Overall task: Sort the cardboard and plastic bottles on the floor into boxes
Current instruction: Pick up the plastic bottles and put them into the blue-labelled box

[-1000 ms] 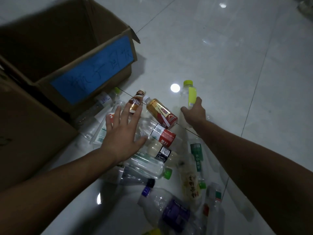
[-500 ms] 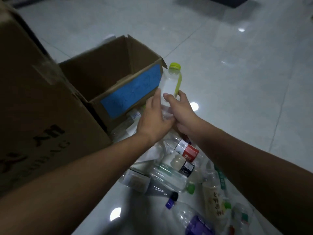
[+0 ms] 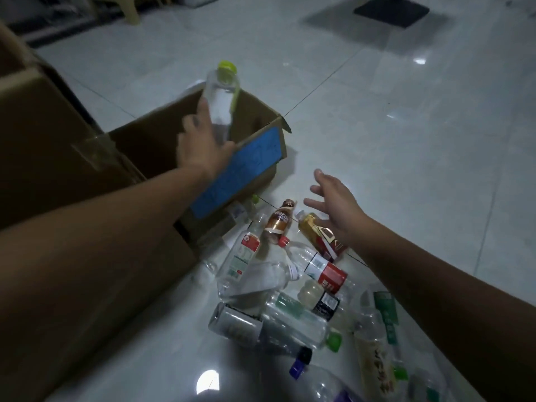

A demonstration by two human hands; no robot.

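Note:
My left hand (image 3: 201, 146) grips a clear plastic bottle with a lime-green cap (image 3: 219, 100), cap up, above the open cardboard box with a blue label (image 3: 246, 162). My right hand (image 3: 333, 203) hovers open, fingers spread, over the pile of plastic bottles on the floor. Just below it lie a brown coffee bottle (image 3: 280, 220) and a yellow-and-red bottle (image 3: 320, 237). A red-labelled clear bottle (image 3: 319, 266) and several other bottles lie nearer to me.
A large closed cardboard box (image 3: 52, 158) stands at the left, against the open one. Glossy white floor tiles (image 3: 406, 126) stretch to the right and beyond. A dark furniture base (image 3: 391, 10) and a chair leg (image 3: 130, 10) sit far back.
The green-capped bottle passed from my right hand to my left and rose over the open box. My right hand let go and dropped back toward the pile.

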